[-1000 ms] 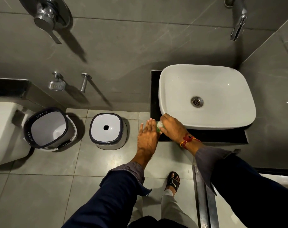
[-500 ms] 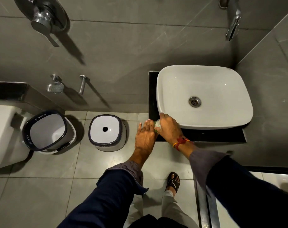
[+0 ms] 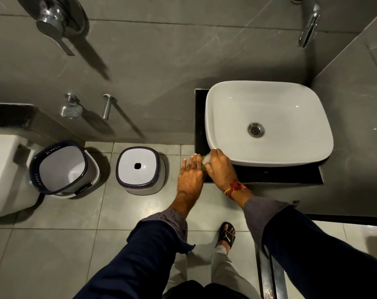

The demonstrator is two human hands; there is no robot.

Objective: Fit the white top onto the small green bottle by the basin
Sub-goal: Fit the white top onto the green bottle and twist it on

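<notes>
The small green bottle [image 3: 204, 166] stands at the front left corner of the black counter [image 3: 269, 175], just left of the white basin [image 3: 267, 152]. Only a sliver of green shows between my hands. The white top [image 3: 207, 159] sits at the bottle's upper end under my right hand [image 3: 221, 167], whose fingers curl over it. My left hand [image 3: 190, 175] lies flat against the bottle's left side with its fingers straight. I cannot tell whether the top is seated on the bottle.
A tap [image 3: 309, 29] juts from the wall above the basin. On the floor to the left stand a white stool [image 3: 140, 170] and an open bucket [image 3: 61, 168], with a toilet [image 3: 4, 169] at the far left. My sandalled foot [image 3: 226, 235] is below the counter.
Both hands stay at the bottle; the right fingers have shifted slightly over the white top. The view has drifted a little.
</notes>
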